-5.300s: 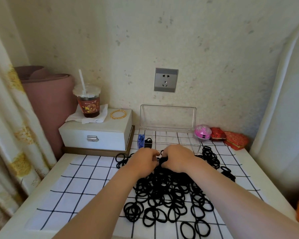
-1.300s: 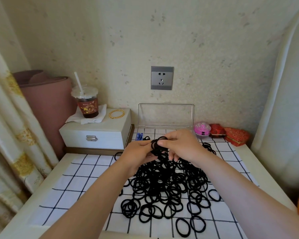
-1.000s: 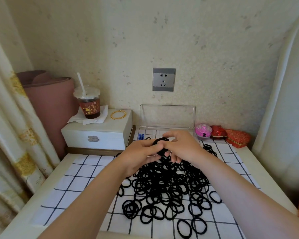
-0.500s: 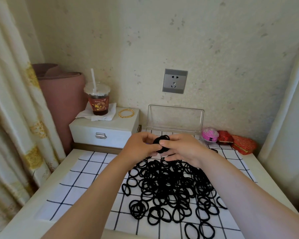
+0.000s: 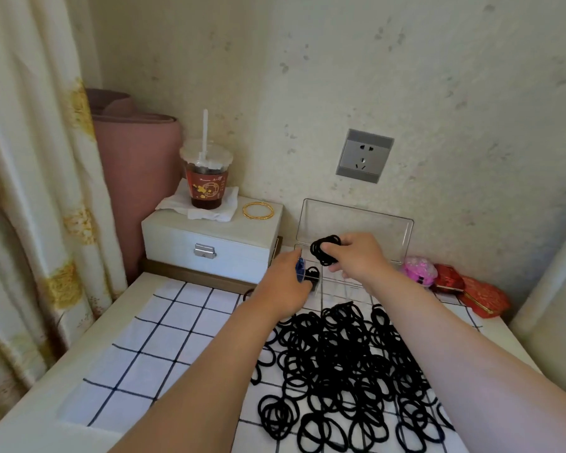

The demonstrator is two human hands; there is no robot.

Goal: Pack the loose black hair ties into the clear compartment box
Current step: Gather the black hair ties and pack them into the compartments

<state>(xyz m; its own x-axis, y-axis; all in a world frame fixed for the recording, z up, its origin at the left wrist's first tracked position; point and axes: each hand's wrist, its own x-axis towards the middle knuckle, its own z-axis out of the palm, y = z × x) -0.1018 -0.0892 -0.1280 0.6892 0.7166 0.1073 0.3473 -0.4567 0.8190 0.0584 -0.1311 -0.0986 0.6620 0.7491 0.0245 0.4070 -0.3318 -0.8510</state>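
1. The bundle of hair ties (image 5: 325, 250), gripped between both hands half a second ago, has been lifted forward, and the hands have been parted.
2. The bundle is now pinched in the curled fingers of the right hand (image 5: 360, 259), above the open clear compartment box (image 5: 356, 220).
3. The left hand (image 5: 283, 289) is set at the box's left end; its fingers are hidden, so its grip cannot be told.
4. The loose hair ties (image 5: 340, 364) are heaped on the checked cloth (image 5: 164, 328), just before the box.
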